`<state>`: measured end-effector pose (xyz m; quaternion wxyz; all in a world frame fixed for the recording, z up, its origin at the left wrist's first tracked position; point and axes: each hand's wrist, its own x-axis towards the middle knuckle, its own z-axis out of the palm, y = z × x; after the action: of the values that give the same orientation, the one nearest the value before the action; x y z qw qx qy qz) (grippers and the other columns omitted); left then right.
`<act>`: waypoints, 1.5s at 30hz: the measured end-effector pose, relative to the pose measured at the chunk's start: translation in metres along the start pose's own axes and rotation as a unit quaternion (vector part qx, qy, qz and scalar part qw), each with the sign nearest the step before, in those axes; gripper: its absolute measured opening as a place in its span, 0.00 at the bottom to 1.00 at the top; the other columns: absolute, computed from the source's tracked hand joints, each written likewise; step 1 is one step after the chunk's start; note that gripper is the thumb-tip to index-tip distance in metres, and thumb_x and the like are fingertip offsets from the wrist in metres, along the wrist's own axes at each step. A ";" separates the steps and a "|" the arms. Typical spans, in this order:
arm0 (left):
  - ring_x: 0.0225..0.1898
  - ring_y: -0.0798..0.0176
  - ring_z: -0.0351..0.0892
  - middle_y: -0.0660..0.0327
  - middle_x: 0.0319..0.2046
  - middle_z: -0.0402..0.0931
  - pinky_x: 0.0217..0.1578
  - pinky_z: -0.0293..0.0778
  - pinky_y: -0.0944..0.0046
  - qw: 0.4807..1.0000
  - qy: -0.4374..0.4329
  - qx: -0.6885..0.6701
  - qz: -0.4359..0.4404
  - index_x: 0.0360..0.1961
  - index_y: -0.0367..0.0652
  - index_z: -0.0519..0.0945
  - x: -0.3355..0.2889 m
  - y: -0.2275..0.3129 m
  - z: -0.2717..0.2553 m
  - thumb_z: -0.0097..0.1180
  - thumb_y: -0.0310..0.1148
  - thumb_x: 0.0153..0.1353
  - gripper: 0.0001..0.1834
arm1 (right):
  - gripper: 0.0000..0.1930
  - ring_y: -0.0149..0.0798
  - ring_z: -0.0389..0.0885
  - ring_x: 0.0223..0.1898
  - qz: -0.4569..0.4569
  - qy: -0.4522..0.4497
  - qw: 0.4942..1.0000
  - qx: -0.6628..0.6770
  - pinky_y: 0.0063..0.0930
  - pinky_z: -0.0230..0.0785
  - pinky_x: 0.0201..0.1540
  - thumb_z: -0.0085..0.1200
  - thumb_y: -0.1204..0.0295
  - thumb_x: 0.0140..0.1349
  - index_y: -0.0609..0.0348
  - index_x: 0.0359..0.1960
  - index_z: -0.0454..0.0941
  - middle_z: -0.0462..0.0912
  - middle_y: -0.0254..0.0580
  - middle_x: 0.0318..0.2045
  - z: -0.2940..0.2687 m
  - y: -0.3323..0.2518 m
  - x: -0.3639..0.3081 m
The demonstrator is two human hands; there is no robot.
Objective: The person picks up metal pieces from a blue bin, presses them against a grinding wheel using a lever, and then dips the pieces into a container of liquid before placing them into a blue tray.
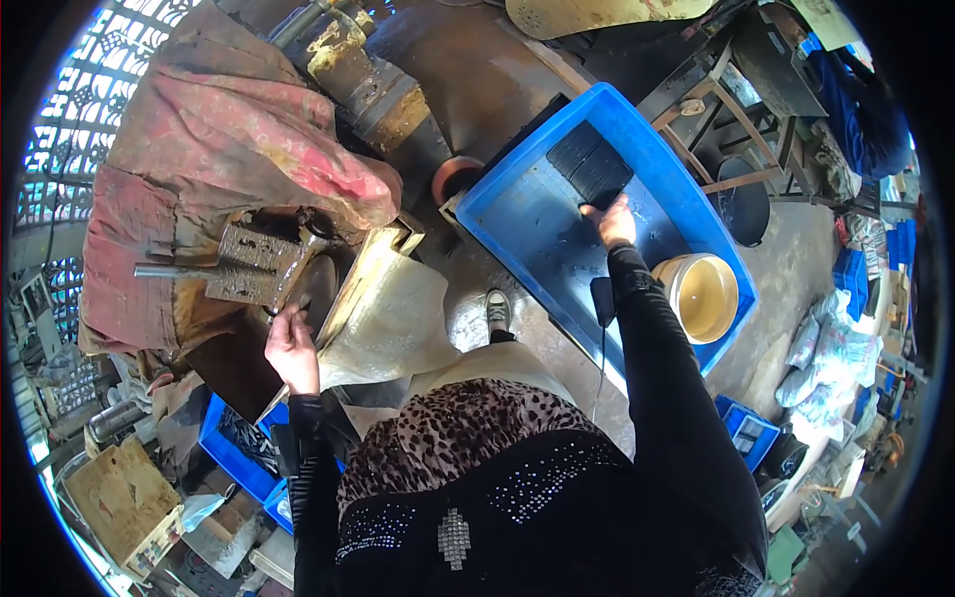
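Observation:
My left hand (291, 350) is at the left, its fingers pinched close to the dark round wheel (316, 287) of a wet machine. A small dark edge shows at the fingertips; what it belongs to is too small to name. My right hand (614, 223) reaches into a large blue plastic tub (477, 204), fingers curled, just below a row of flat dark strips (590, 162) lying on its wet floor. Whatever those fingers hold is hidden. Beside my right forearm, a round tan bucket (704, 298) with cloudy liquid stands in the tub's near corner.
A stained reddish cloth (249, 129) drapes over the machine, and a metal rod (174, 271) juts out of it. A pale sheet (388, 318) hangs between the machine and my body. Blue bins (239, 438) stand at lower left. A wooden-legged stand (731, 129) is beyond the tub.

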<state>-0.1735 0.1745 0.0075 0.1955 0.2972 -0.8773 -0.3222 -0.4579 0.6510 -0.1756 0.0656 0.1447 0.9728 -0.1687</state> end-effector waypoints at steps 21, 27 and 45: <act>0.33 0.60 0.84 0.54 0.32 0.81 0.34 0.79 0.65 0.989 0.011 -0.144 0.040 0.43 0.39 0.82 -0.007 0.006 -0.021 0.52 0.20 0.59 0.12 | 0.17 0.23 0.65 0.17 -0.107 -0.097 0.897 0.418 0.20 0.56 0.18 0.60 0.57 0.64 0.57 0.45 0.81 0.70 0.28 0.17 -0.097 -0.168 -0.015; 0.34 0.59 0.83 0.54 0.32 0.81 0.37 0.79 0.64 0.991 0.043 -0.096 0.085 0.44 0.39 0.81 -0.037 -0.024 -0.102 0.53 0.20 0.60 0.12 | 0.18 0.19 0.65 0.20 -0.392 -0.210 0.788 0.425 0.15 0.56 0.21 0.53 0.60 0.68 0.59 0.52 0.78 0.72 0.26 0.22 -0.186 -0.400 -0.181; 0.33 0.65 0.83 0.56 0.31 0.81 0.35 0.79 0.66 0.949 0.230 -0.136 -0.166 0.45 0.36 0.81 -0.182 -0.202 -0.253 0.53 0.21 0.62 0.10 | 0.38 0.65 0.76 0.51 -0.539 0.070 0.837 -0.072 0.50 0.69 0.53 0.40 0.40 0.67 0.75 0.47 0.73 0.78 0.74 0.45 -0.084 -0.629 -0.340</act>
<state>0.1773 0.0546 0.0230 0.3743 0.4756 -0.6946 -0.3889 -0.3326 0.0249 0.1576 -0.0933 -0.3958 0.9085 -0.0964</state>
